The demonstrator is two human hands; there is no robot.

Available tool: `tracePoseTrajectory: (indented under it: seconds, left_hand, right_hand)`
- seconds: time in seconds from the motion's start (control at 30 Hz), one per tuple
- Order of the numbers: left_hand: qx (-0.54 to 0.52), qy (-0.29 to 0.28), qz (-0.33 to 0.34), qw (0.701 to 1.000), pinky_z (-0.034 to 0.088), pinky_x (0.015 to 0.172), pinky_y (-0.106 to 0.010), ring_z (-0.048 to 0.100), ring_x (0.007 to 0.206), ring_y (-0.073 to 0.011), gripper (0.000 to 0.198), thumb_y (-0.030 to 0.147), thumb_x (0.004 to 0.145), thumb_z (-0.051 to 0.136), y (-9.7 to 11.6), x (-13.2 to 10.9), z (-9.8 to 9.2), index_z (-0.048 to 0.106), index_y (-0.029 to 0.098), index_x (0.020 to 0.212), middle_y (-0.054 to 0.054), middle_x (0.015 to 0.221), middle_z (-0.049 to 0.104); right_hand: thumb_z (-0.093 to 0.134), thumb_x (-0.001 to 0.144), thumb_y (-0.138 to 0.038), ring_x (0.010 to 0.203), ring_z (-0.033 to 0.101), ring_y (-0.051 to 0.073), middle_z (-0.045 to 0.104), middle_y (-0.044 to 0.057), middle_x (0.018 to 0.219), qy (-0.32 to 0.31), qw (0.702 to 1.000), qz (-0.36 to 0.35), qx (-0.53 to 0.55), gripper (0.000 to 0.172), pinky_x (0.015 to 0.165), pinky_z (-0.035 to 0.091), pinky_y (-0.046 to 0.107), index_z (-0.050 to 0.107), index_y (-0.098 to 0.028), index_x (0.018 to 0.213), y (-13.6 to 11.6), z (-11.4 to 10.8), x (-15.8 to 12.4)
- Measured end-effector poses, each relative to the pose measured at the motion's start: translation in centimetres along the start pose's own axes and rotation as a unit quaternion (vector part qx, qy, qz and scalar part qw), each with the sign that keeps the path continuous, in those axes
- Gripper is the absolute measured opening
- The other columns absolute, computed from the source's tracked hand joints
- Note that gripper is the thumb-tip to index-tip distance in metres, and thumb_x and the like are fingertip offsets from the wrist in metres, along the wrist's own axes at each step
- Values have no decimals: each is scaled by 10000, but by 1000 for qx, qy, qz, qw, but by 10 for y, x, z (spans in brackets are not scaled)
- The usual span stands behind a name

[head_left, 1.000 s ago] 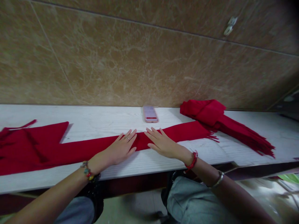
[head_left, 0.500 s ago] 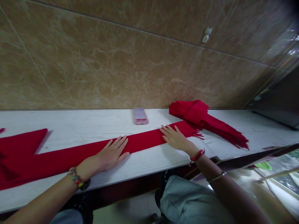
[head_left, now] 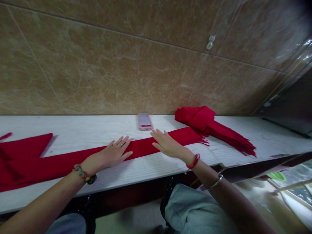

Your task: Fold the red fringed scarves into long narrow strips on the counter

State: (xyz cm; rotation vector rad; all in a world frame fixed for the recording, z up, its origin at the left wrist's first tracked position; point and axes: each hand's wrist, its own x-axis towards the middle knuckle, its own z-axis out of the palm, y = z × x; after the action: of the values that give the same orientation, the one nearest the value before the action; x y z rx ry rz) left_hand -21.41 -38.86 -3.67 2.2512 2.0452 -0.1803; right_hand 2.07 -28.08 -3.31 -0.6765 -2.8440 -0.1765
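Note:
A long red scarf (head_left: 143,147) lies stretched across the white wooden bench (head_left: 97,130), its fringe at the right end. My left hand (head_left: 113,154) rests flat on it with fingers spread, a ring on one finger and a beaded bracelet at the wrist. My right hand (head_left: 167,144) is also open, fingers extended, lying on or just above the scarf a short way to the right. Neither hand holds anything. The scarf's left part (head_left: 21,159) is wider, folded over itself.
A pink phone (head_left: 144,122) lies at the back of the bench near the brown marble wall (head_left: 122,65). A second red scarf (head_left: 207,125), bunched with fringe trailing right, sits behind the first one's end. My knees are under the bench.
My right hand slid out to the right along the scarf, then came back left towards the left hand. The left hand has stayed flat in about the same place.

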Motion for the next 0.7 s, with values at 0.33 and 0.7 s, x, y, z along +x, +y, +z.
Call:
tracePoseTrajectory:
  seconds: [0.33, 0.7]
  left_hand:
    - [-27, 34, 34, 998, 132, 1053, -406, 75, 1328, -229, 675, 533, 876, 198, -2, -12, 16, 126, 98, 1388, -127, 1444, 114]
    - [-35, -36, -58, 997, 164, 1030, -452, 53, 1321, -288, 690, 529, 840, 338, -49, -29, -8, 173, 137, 1383, -151, 1445, 91]
  right_hand:
    - [252, 912, -354, 1290, 226, 241, 277, 121, 1405, -64, 995, -32, 70, 504, 1030, 223, 479, 282, -102, 1347, -33, 24, 12]
    - [457, 843, -239, 1077, 494, 222, 570, 131, 1135, 40, 986, -161, 33, 316, 928, 397, 385, 559, -130, 1122, -85, 15, 31]
